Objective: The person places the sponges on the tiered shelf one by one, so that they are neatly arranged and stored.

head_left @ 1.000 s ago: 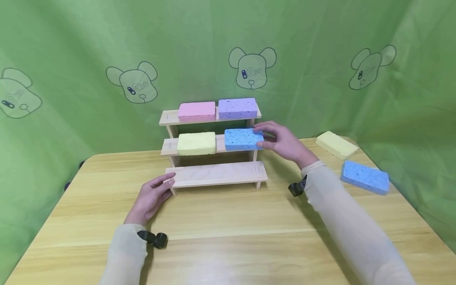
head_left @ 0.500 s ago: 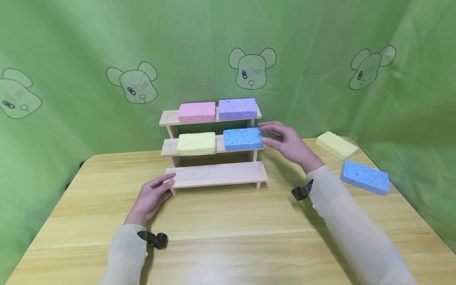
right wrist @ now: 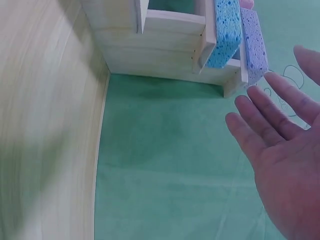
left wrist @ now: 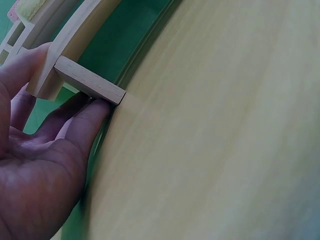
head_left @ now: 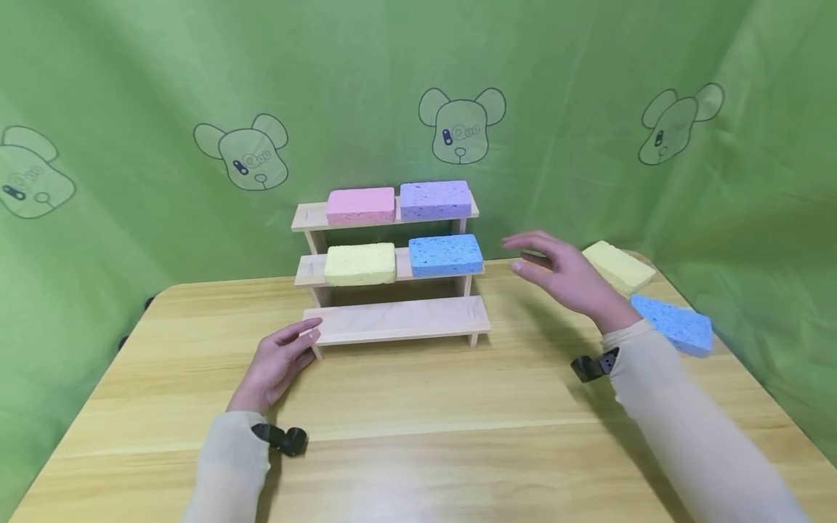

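- It was judged that the blue sponge (head_left: 446, 255) could be shaken off the wooden rack (head_left: 399, 319) were the rack jerked by the left hand (head_left: 277, 365), its fingers curled round the lower left end.
- The blue sponge was seated on the rack's right side, middle shelf (head_left: 402, 266), its long axis laid sideways along it.
- The right hand (head_left: 575, 280) was held right of the rack, fingers parted, nothing gripped.

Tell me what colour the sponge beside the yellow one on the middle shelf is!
That sponge is blue with darker specks, seen best in the right wrist view.
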The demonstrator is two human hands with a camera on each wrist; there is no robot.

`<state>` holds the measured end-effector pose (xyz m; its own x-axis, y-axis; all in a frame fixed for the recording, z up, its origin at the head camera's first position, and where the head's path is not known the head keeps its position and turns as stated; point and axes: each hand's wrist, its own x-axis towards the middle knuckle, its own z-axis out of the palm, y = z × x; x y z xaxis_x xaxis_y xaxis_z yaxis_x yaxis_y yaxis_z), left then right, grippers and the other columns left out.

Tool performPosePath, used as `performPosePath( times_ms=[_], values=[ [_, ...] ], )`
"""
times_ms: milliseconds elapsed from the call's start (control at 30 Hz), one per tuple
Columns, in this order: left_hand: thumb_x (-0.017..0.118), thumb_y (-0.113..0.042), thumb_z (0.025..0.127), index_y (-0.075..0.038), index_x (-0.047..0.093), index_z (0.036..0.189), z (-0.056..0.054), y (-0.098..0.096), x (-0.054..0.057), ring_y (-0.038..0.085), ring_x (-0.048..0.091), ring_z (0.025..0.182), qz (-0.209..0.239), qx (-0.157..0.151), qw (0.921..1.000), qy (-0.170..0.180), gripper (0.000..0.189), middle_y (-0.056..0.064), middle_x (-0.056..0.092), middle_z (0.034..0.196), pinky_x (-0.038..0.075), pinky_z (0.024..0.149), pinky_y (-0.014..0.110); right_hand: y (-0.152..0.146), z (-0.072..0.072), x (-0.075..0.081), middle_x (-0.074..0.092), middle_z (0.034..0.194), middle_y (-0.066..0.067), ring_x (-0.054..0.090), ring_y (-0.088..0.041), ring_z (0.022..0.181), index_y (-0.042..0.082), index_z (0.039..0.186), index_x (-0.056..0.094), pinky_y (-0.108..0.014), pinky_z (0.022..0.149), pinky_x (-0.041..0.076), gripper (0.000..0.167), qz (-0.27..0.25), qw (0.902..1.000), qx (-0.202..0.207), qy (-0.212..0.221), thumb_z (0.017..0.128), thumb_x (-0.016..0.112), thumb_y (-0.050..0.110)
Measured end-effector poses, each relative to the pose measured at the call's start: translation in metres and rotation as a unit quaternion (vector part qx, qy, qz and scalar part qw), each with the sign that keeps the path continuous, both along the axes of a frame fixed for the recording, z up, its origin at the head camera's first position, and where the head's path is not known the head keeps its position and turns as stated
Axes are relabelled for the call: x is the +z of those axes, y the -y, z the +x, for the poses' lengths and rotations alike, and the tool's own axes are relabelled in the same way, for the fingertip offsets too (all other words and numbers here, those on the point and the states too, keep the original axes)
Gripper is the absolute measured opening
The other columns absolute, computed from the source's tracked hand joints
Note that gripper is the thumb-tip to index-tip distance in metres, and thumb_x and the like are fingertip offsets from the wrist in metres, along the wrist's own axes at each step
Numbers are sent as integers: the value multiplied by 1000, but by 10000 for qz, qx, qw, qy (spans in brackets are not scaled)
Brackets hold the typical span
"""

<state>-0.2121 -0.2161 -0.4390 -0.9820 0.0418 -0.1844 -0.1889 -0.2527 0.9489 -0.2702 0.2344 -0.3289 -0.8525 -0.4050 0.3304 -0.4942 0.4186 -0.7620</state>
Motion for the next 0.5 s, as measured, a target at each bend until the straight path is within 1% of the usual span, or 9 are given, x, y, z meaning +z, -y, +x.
performPosePath(
  times_ms=[233, 500],
  values=[
    [66, -7, 94, -3, 66, 125, -1, 1, -2, 17, 60, 112, 8, -6, 10000, -27, 31, 14, 40, 147, 48, 100, 36, -12, 8, -1, 51, 135, -10, 45, -26, 127, 3, 130, 59, -46, 110, 37, 39, 216, 9998, -7, 13, 94, 69, 13],
    [66, -7, 94, -2, 65, 126, -1, 1, -1, 17, 59, 112, -23, -12, 10000, -26, 32, 15, 40, 147, 48, 100, 35, -20, 11, -4, 52, 135, -8, 46, -25, 126, 3, 131, 58, -47, 110, 35, 43, 494, 9987, -83, 26, 93, 71, 17]
  ],
)
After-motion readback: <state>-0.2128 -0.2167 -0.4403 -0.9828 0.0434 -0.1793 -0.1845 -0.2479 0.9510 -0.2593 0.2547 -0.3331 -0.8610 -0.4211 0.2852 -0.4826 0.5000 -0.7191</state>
